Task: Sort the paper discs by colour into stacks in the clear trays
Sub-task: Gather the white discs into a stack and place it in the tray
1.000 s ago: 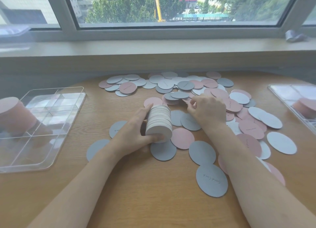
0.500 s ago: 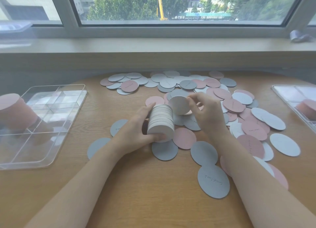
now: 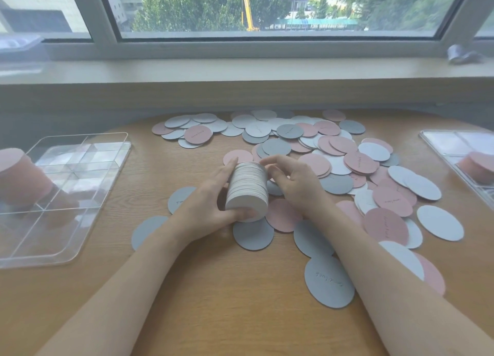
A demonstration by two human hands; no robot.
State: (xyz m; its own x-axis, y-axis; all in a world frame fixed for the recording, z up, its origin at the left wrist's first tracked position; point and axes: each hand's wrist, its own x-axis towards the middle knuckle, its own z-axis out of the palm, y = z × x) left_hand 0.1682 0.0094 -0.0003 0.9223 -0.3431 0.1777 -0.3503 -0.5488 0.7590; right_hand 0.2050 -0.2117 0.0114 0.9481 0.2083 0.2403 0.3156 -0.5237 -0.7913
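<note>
The left hand [image 3: 211, 206] grips a thick stack of white paper discs [image 3: 247, 192] held on its side above the wooden table [image 3: 213, 302], fingers curled over the far end and thumb under the near face. The right hand [image 3: 296, 184] meets the stack's far end with bent fingertips; whether it pinches a disc there is hidden by the stack. Beneath and beyond the hands, loose pink, grey and white discs [image 3: 334, 155] overlap in a wide scatter across the middle and right of the table, several lying under the right forearm. A grey disc [image 3: 329, 282] with faint writing lies nearest. On the left, a clear divided tray [image 3: 64, 195] holds a tall pink stack [image 3: 18, 176] in its left part. At the right edge, a second clear tray [image 3: 454, 147] holds a shorter pink stack [image 3: 478, 168]. Behind runs a windowsill [image 3: 240, 69].
</note>
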